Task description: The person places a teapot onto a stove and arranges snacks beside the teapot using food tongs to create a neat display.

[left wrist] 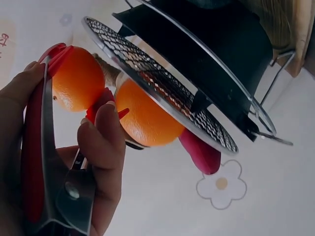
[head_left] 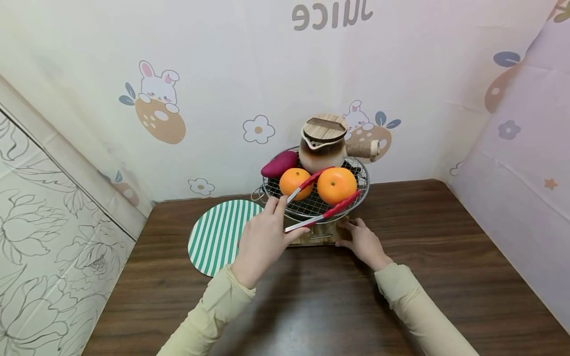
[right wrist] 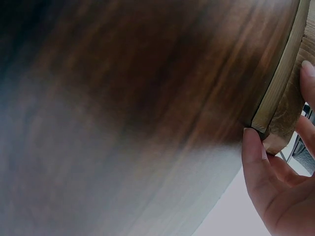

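Observation:
My left hand [head_left: 262,237] holds metal tongs [head_left: 307,222] with red tips, thumb on one arm and fingers on the other. The tips lie on both sides of the right-hand orange [head_left: 337,185], which sits on a round wire grill rack [head_left: 311,206]. In the left wrist view, the tongs' hinge [left wrist: 73,191] shows near the palm. With thumb and fingers, my right hand [head_left: 365,243] grips the front right corner of the wooden base board [right wrist: 285,105] under the stove. A second orange [head_left: 291,184] sits between the tongs and a purple sweet potato [head_left: 279,165].
A side-handled teapot [head_left: 321,159] with a wooden lid stands at the back of the rack. Left of the stove, a green-and-white striped round mat [head_left: 220,232] lies on the brown wooden table [head_left: 285,306]. A printed curtain [head_left: 222,64] hangs close behind.

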The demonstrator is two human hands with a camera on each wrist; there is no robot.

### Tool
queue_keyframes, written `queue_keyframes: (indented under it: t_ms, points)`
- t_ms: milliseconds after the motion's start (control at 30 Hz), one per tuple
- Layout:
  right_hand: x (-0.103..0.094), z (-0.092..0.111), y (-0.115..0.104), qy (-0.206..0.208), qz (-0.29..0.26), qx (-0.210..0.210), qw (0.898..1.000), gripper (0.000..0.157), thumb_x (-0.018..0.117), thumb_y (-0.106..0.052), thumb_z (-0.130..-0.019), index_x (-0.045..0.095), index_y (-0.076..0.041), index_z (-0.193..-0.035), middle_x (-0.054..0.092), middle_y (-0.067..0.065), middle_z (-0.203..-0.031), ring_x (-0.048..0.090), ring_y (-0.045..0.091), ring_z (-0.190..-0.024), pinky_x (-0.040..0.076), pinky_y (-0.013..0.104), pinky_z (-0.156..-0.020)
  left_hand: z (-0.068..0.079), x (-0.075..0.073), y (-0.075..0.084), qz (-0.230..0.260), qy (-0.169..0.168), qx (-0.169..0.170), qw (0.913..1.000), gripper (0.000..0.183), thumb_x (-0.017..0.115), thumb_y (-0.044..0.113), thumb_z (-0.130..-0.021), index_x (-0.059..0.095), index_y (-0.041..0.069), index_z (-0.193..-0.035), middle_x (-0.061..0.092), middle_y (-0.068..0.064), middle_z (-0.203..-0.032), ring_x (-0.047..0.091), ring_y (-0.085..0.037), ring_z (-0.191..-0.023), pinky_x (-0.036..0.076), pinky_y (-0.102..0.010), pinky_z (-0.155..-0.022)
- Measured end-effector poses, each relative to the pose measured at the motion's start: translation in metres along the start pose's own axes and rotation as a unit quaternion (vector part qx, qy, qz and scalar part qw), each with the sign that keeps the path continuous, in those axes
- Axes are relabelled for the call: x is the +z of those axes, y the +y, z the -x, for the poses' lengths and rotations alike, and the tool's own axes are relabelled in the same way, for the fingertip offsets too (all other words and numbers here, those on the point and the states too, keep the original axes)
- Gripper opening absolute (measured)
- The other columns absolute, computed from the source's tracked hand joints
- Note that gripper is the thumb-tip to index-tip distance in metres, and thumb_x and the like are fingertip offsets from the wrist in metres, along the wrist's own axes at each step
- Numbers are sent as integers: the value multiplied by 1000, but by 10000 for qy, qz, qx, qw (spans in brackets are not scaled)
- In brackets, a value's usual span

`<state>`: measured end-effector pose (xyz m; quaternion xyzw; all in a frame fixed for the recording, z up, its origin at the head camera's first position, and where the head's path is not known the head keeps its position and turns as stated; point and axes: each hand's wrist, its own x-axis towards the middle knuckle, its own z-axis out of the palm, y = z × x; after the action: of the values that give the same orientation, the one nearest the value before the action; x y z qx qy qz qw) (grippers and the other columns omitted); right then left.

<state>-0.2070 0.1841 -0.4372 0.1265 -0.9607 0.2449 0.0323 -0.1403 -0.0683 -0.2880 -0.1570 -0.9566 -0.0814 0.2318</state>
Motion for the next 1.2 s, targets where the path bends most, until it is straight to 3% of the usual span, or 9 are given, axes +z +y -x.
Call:
queue_keyframes:
  t_ms: [233, 667, 1200]
  points:
    - [-1, 0, -1, 11, 13, -41, 10000, 52, 76, -30, -81, 62, -9, -127, 53, 26, -120, 63, 40, -95, 53, 55, -70, -4, 3, 8, -182, -33, 88, 9998, 80, 67, 66, -75, 57, 6, -128, 58, -6, -99, 37, -11, -41, 36, -22, -40]
    - [2, -1, 4, 18, -39, -69, 10000, 55, 75, -33, -81, 60, -11, -130, 52, 26, -125, 61, 42, -101, 53, 57, -70, -9, 10, 21, -225, -120, 106, 9996, 75, 66, 65, -77, 59, 5, -121, 57, -6, -98, 52, -17, -47, 46, -27, -45]
    - [3, -1, 4, 40, -5, -83, 10000, 57, 76, -33, -81, 60, -11, -130, 52, 27, -125, 61, 42, -101, 53, 58, -72, -12, 18, 26, -149, -223, -118, 9996, 76, 63, 66, -80, 57, 4, -124, 58, -7, -100, 60, -21, -53, 50, -31, -49]
